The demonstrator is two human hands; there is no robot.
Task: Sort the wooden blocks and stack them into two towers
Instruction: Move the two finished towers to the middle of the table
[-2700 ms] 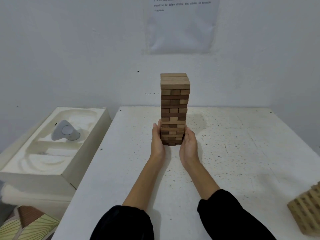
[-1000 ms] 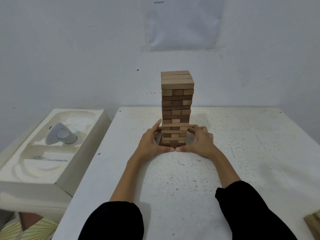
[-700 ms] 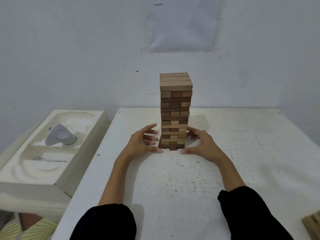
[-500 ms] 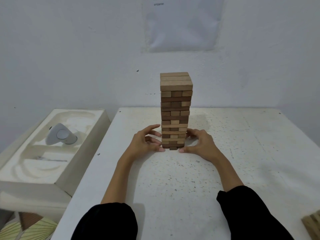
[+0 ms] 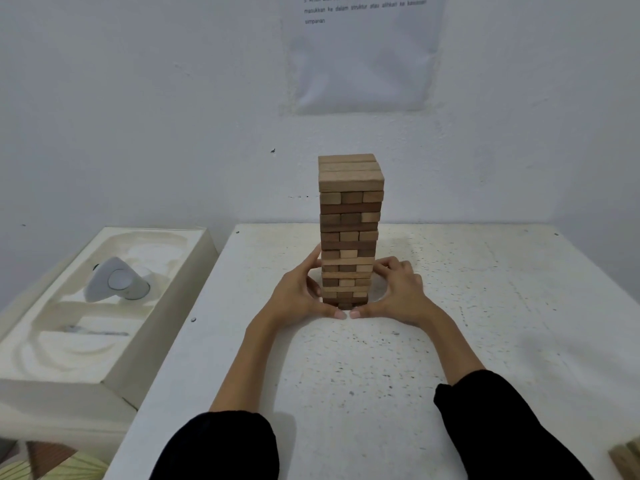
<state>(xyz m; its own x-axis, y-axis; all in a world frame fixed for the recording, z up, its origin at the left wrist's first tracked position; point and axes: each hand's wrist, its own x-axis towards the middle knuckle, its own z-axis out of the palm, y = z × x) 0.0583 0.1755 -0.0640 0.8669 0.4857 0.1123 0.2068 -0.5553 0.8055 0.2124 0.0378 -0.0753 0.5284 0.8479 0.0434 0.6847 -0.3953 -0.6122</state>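
Observation:
A tall tower of light and dark wooden blocks (image 5: 349, 209) stands upright on the white speckled table (image 5: 346, 375), near its far middle. My left hand (image 5: 298, 296) cups the tower's base from the left, its index finger lying up along the side. From the right, my right hand (image 5: 398, 292) cups the same base with curled fingers. Both thumbs lie along the front of the bottom row, and their tips almost meet. A corner of another stack of pale blocks (image 5: 627, 459) shows at the bottom right edge, mostly cut off.
A white foam tray (image 5: 104, 341) sits left of the table and holds a white rounded device (image 5: 117, 280). The wall rises close behind the tower, with a printed sheet (image 5: 360, 53) taped on it. The table's left edge runs beside the tray.
My hands went from flat on the tower's sides to cupping its base. They drew apart briefly, then closed in again until the thumbs nearly meet in front. The tower stays upright.

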